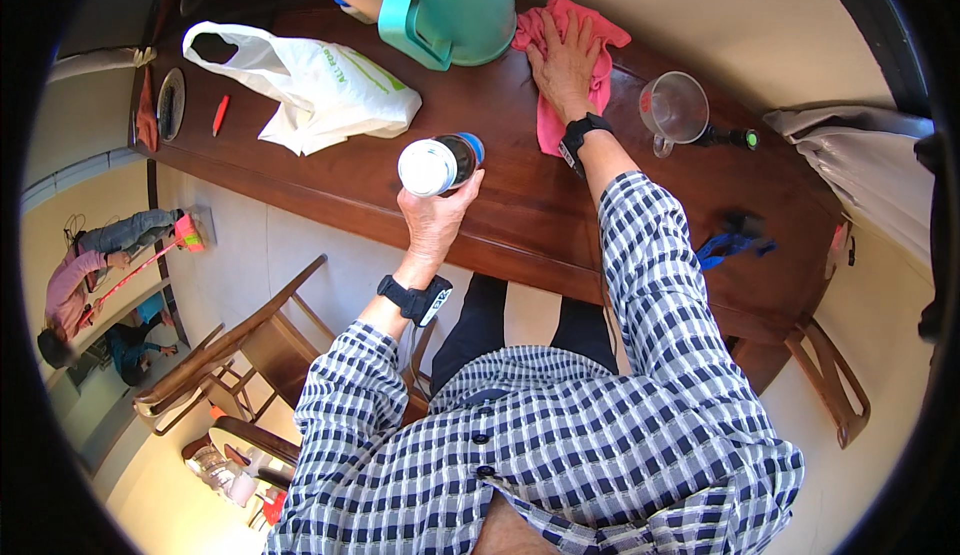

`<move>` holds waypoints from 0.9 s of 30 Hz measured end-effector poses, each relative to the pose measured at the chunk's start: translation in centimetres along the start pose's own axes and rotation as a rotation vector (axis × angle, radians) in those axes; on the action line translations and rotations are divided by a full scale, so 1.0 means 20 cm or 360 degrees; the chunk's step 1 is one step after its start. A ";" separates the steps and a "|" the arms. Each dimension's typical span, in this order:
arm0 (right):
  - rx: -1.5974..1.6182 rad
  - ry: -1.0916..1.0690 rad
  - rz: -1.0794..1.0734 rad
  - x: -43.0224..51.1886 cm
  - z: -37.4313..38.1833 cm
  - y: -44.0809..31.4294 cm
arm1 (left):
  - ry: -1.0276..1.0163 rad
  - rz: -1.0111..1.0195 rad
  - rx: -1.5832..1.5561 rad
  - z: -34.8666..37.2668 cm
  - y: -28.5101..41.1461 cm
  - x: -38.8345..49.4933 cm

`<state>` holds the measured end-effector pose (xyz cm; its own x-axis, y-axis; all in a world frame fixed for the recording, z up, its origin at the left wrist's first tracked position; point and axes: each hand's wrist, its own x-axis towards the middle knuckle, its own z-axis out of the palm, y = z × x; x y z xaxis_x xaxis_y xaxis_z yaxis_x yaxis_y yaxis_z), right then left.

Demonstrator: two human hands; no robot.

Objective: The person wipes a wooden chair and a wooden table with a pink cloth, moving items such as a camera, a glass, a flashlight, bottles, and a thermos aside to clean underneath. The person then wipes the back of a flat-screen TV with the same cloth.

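My left hand (435,214) grips a dark bottle or jar with a white lid (427,168) and a blue band, over the near part of the brown wooden table (517,187). Farther out, my right hand (564,64) lies flat with spread fingers on a crumpled pink cloth (553,131), pressing it to the tabletop. Just left of the cloth stands a large teal pitcher (472,15) with a handle. A white plastic bag (345,94) lies beyond the bottle to the left. To the right of my right wrist is a clear mug (675,109).
A black flashlight-like object (731,137) sits beside the mug, and a blue strap (724,250) nearer me. Leftward are a red pen-like object (221,115) and a round dish (171,103). A wooden chair (281,341) stands at left; two people (71,292) are beyond, one with a broom.
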<state>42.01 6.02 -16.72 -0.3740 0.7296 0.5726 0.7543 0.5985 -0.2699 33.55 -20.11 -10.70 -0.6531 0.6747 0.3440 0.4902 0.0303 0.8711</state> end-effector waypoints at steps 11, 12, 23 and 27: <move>0.0627 -0.0605 -0.0736 -0.68 -0.22 -0.21 | -0.0071 -0.0165 -0.0059 -0.15 -0.05 -0.05; 0.0696 -0.0665 -0.0803 -0.69 -0.24 -0.19 | -0.0057 -0.0139 -0.0090 -0.15 -0.05 -0.05; 0.0138 -0.0030 0.0131 -0.20 0.00 -0.07 | -0.0068 -0.0145 -0.0127 -0.19 0.02 -0.01; 0.0558 -0.0385 -0.0385 -0.59 -0.06 -0.33 | -0.0141 -0.0147 -0.0123 -0.18 -0.01 0.04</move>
<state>42.16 -6.95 -20.76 -0.6621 0.5867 0.4663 0.4184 0.8056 -0.4195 30.77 -22.29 -9.37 -0.6380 0.7343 0.2318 0.3823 0.0407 0.9231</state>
